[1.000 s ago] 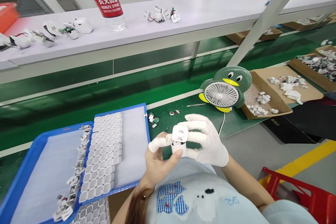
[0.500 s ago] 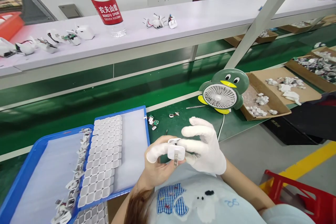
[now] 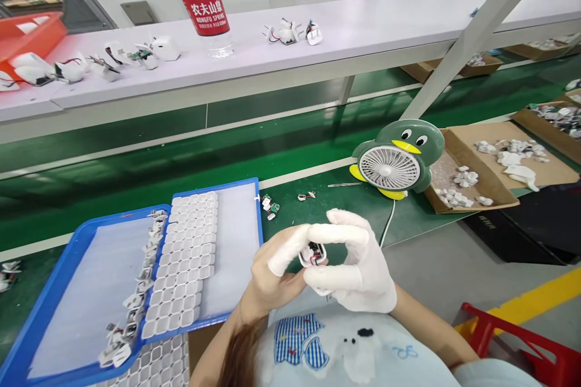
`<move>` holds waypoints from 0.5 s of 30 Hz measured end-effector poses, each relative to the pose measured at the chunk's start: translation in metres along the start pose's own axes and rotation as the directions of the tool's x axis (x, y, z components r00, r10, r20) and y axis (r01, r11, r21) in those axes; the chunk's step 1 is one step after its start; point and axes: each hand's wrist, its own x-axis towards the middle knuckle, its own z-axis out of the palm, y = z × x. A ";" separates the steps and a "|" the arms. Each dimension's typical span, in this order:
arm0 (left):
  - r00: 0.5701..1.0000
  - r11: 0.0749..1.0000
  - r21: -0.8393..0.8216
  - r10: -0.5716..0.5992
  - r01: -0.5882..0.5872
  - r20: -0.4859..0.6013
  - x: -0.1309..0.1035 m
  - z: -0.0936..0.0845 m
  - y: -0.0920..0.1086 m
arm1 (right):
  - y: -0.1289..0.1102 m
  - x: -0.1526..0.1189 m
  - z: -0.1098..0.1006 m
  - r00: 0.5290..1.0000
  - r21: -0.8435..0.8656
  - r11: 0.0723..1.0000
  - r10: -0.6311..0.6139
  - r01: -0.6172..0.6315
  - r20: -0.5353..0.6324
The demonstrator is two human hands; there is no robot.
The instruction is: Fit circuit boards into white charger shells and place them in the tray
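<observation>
Here the left hand (image 3: pixel 276 268) pinches a white casing (image 3: pixel 305 259) with dark parts (image 3: pixel 315 247) and red wire (image 3: pixel 315 259), right hand (image 3: pixel 364 266) curled, grip unclear.

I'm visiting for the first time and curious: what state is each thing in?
White housing: open, wires showing inside
Left hand: gripping the housing
Right hand: gloved, curled close to it
White pieces: lined up in rows
Water bottle: upright
Penguin fan: upright; running or not, unclear
Cardboard box: open
</observation>
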 end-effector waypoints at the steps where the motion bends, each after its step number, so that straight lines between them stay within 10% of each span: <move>1: 1.000 0.999 0.039 0.025 -0.026 0.017 0.002 0.000 0.000 | -0.001 0.000 -0.001 1.000 0.000 1.000 -0.003 0.003 0.004; 9: 0.998 0.996 0.068 0.066 -0.064 -0.018 -0.003 0.002 -0.004 | -0.002 -0.001 -0.002 0.999 0.027 0.999 0.032 -0.033 0.008; 15: 0.987 0.982 -0.102 -0.158 0.156 -0.006 -0.006 0.007 -0.001 | -0.003 0.000 -0.003 0.999 0.024 0.999 0.037 -0.038 0.014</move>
